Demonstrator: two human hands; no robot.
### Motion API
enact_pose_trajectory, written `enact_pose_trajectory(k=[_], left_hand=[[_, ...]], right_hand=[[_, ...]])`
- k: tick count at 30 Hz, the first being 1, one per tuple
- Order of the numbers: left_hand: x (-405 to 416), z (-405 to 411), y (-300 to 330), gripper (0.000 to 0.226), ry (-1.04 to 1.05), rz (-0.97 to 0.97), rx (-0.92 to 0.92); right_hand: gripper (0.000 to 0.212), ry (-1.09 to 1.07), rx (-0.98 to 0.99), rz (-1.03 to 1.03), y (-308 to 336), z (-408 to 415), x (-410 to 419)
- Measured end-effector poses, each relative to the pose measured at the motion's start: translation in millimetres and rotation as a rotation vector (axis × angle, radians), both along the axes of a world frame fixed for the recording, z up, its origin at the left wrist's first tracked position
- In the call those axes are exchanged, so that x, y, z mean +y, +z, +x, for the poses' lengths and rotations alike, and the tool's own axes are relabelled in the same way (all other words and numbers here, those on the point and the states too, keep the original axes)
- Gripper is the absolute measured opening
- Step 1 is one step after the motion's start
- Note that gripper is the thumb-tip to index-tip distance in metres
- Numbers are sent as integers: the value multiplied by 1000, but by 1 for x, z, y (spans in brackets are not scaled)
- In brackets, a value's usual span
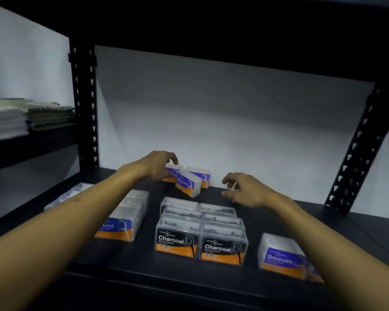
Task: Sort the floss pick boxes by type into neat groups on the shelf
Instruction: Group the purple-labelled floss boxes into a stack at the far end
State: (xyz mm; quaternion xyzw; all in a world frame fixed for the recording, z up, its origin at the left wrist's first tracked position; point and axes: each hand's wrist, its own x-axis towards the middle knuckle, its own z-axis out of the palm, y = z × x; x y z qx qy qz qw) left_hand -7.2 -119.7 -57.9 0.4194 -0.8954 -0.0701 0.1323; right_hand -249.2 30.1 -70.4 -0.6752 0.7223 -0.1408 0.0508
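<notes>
On the dark shelf (267, 212), the clear floss pick boxes lie in several clusters. At the back, near the white wall (211, 120), sit three blue-and-orange boxes; the front one, the tilted Smooth box (187, 184), leans at an angle, with another box (200, 177) just behind it. The left hand (158, 168) reaches over the leftmost back box (171, 173), fingers curled around it, though whether it truly grips the box cannot be told. The right hand (245, 190) hovers a little to the right of this cluster, fingers loosely bent and holding nothing. Nearer the front, the Charcoal boxes (200, 232) stand in two neat rows side by side, black-and-orange labels facing forward. To their left, partly hidden by the left forearm, is a row of blue-labelled boxes (126, 218). At front right, a lone Smooth box (281, 254) stands apart. Beyond the black upright (85, 104), folded cloths (32, 117) lie stacked on a neighbouring shelf.
</notes>
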Motion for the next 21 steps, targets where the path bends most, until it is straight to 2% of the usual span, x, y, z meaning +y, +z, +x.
enact_pose_trajectory(k=[6, 9, 11, 15, 21], left_hand=[[-53, -26, -13, 61, 41, -33, -114], [-71, -33, -19, 59, 46, -28, -149], [-78, -36, -23, 56, 40, -69, -159], [-87, -36, -31, 51, 28, -143, -155], [-81, -28, -30, 49, 36, -98, -140]], right_hand=[[49, 64, -65, -45, -6, 32, -75], [55, 80, -46, -44, -11, 44, -100], [49, 80, -6, -33, -19, 45, -112], [36, 123, 20, 12, -19, 39, -116], [40, 185, 51, 64, -18, 40, -93]])
